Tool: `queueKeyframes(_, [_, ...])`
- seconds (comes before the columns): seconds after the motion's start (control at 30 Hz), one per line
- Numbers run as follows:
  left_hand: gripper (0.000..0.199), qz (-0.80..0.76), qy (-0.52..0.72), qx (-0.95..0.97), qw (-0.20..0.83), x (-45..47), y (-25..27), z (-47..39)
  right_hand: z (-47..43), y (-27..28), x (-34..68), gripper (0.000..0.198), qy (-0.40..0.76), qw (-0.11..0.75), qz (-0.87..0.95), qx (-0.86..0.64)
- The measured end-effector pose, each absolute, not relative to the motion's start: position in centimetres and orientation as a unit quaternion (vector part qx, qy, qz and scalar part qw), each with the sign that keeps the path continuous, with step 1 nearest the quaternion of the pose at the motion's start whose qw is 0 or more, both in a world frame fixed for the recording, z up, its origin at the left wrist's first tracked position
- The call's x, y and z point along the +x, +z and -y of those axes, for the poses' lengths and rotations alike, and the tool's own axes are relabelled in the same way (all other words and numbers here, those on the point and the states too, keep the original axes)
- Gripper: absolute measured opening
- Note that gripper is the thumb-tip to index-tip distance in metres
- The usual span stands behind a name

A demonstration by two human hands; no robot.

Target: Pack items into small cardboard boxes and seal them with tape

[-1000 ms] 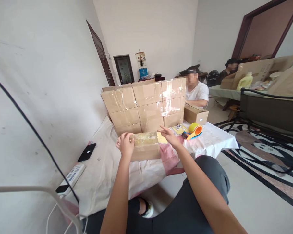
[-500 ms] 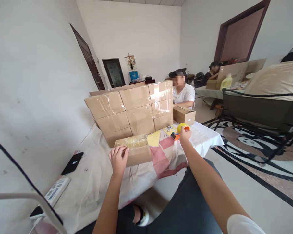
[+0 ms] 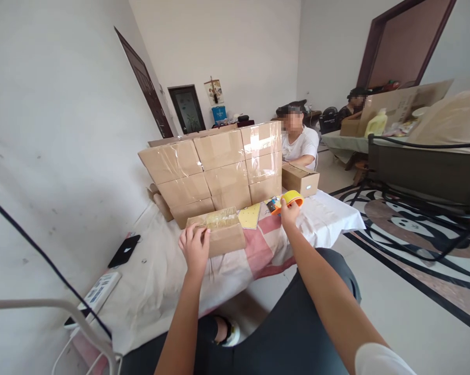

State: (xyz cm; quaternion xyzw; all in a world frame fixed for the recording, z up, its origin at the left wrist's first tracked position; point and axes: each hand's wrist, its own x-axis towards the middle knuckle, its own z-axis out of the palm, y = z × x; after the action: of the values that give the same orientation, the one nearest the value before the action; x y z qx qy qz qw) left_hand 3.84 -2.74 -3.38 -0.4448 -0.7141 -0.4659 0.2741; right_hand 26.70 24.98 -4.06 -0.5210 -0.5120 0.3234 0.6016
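Note:
A closed cardboard box [image 3: 227, 240] lies on the cloth-covered table in front of me, with shiny clear tape along its top. My left hand [image 3: 194, 249] grips its left end, the fingers bent over the top edge. To the right of the box, my right hand [image 3: 291, 212] is closed around an orange tape dispenser [image 3: 276, 209] that carries a yellow roll. The dispenser is held apart from the box, its dark cutting end pointing left. My palm and fingers cover part of it.
Behind the box stands a wall of stacked, taped cartons [image 3: 225, 169]. Another carton [image 3: 301, 179] sits at the right, near a seated person in a white shirt [image 3: 305, 140]. A black phone [image 3: 124, 251] and a white power strip [image 3: 104, 289] lie at the left.
My right hand has turned the tape dispenser and brought it slightly closer to the box. My left hand stays at the box's left end. The whole view has shifted a little.

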Motion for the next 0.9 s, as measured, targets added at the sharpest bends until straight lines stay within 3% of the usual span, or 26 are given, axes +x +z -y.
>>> queueKeyframes(0.17, [0.016, 0.694, -0.476, -0.488, 0.229, 4.7, -1.6, 2.1, -19.9, -0.8, 25.3, 0.035, 0.327, 0.657, 0.593, -0.332])
queueKeyframes(0.3, [0.018, 0.695, -0.473, -0.507, 0.188, 5.5, -0.9, 1.7, -16.7, 1.4, 25.6, 0.034, 0.369, 0.645, 0.634, -0.216])
queueKeyframes(0.53, [0.012, 0.706, -0.482, -0.501, 0.136, 5.7, -1.1, 1.5, -13.8, 1.8, 25.5, 0.040, 0.405, 0.643, 0.634, -0.144])
queueKeyframes(0.73, [0.020, 0.694, -0.504, -0.479, 0.187, 8.7, 1.9, 2.6, -13.4, 2.3, 26.0, 0.048, 0.344, 0.631, 0.681, -0.140])
queueKeyframes(0.9, [0.032, 0.603, -0.575, -0.551, -0.051, 12.6, 1.8, 2.2, -12.5, 3.2, 26.5, 0.053, 0.211, 0.554, 0.805, -0.018])
